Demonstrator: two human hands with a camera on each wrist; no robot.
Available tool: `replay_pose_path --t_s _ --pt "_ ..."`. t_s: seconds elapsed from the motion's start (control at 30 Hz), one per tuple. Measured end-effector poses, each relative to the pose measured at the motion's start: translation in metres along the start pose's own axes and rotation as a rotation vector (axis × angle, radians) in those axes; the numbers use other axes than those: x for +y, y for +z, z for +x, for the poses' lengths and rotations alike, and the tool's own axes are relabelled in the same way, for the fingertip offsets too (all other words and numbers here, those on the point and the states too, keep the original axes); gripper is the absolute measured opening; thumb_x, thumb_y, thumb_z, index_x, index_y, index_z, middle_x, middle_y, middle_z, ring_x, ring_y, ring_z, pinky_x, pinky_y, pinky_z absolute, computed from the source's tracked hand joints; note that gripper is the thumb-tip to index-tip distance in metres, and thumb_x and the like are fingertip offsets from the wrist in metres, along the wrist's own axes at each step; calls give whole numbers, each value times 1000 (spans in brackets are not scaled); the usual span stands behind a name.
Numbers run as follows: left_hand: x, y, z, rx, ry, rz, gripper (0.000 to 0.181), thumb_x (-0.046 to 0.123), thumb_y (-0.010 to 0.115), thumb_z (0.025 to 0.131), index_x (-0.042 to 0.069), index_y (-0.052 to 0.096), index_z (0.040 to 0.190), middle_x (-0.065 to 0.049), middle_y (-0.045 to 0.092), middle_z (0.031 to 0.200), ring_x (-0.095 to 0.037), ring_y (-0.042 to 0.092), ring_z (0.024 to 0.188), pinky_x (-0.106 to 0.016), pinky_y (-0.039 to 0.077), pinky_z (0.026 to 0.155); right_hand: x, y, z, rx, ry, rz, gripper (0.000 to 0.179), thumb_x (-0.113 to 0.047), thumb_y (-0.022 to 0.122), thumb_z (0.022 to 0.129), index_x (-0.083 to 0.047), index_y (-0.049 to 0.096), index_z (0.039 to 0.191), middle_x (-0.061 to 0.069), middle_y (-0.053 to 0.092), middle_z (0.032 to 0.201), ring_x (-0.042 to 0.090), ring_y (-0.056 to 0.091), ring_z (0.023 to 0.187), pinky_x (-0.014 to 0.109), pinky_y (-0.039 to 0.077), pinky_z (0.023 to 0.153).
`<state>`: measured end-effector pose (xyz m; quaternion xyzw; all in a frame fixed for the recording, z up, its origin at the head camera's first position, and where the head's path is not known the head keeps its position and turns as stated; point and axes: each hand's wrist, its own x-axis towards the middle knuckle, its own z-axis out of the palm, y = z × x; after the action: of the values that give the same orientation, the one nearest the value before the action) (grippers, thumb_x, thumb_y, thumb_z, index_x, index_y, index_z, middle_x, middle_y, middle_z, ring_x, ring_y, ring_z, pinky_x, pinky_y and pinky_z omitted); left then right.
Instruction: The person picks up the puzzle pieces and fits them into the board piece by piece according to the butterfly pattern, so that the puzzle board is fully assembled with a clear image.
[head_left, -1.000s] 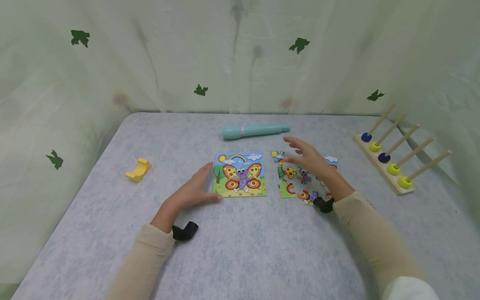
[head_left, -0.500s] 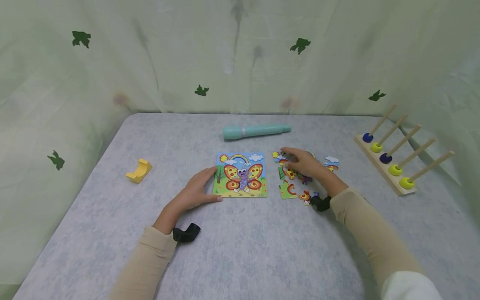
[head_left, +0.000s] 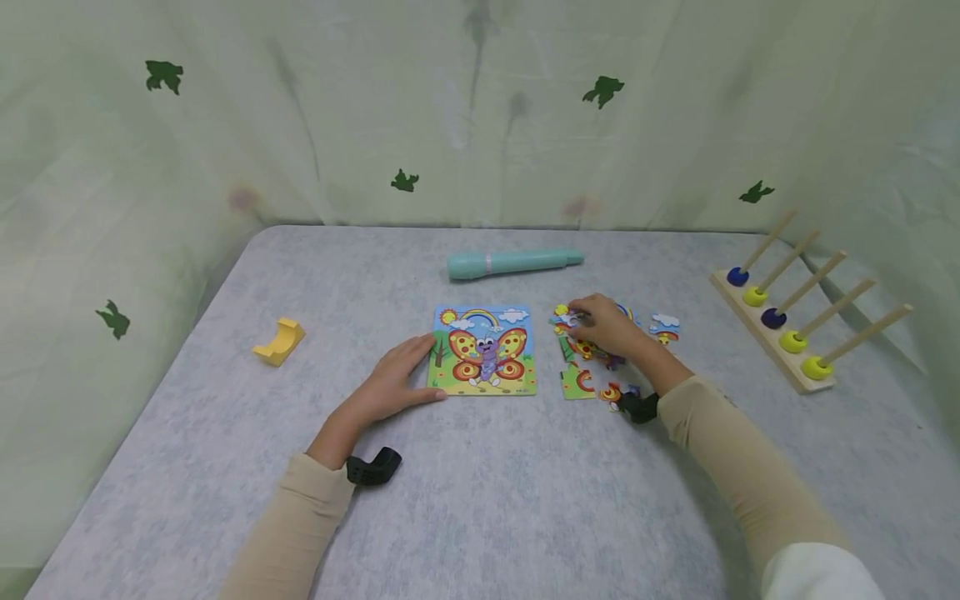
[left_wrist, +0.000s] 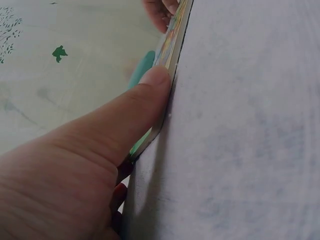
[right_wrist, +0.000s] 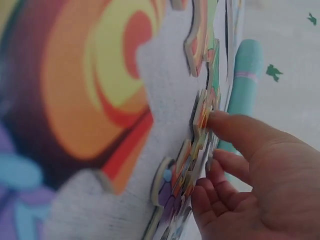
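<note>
A square butterfly puzzle board (head_left: 484,354) lies flat on the table. My left hand (head_left: 386,382) rests at its left side, fingers along the left edge and thumb straight against the front edge; the left wrist view shows the thumb (left_wrist: 135,100) on the board's side. To the right, my right hand (head_left: 609,323) pinches a puzzle piece with a sun on it (head_left: 561,311) at the upper left of a group of loose pieces. In the right wrist view the thumb (right_wrist: 240,127) presses at a piece's edge; the fingers hide some pieces behind them.
Loose puzzle pieces (head_left: 577,382) lie around the right hand. A teal toy microphone-shaped stick (head_left: 514,262) lies behind the board. A wooden peg rack (head_left: 776,329) with blue and yellow beads stands right. A yellow curved block (head_left: 279,342) sits left, before a pale curtain (head_left: 480,117).
My right hand has come down onto the loose pieces, closed its fingers and shifted the sun piece slightly right. My left hand has settled against the board's edges.
</note>
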<state>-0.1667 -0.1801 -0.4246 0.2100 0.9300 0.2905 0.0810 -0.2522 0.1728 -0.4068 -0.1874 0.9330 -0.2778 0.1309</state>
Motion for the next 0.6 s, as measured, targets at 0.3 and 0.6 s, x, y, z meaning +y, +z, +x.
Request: replay_pose_path --t_s 0.3,0.6 --pt "1 0 -1 -2 -2 -2 89 44 67 77 4 22 142 -12 21 146 -30 14 132 -48 11 104 -34 -4 -8 53 -94 136 48 -19 60 87 -1 45 128 16 44 124 29 39 115 44 35 93" --pt "3 -1 -1 -13 -28 -6 89 45 67 77 5 22 143 -11 20 146 -31 13 133 -49 11 104 -88 21 -1 52 -280 212 47 -17 61 86 -6 47 130 10 46 123 24 41 115 43 36 92"
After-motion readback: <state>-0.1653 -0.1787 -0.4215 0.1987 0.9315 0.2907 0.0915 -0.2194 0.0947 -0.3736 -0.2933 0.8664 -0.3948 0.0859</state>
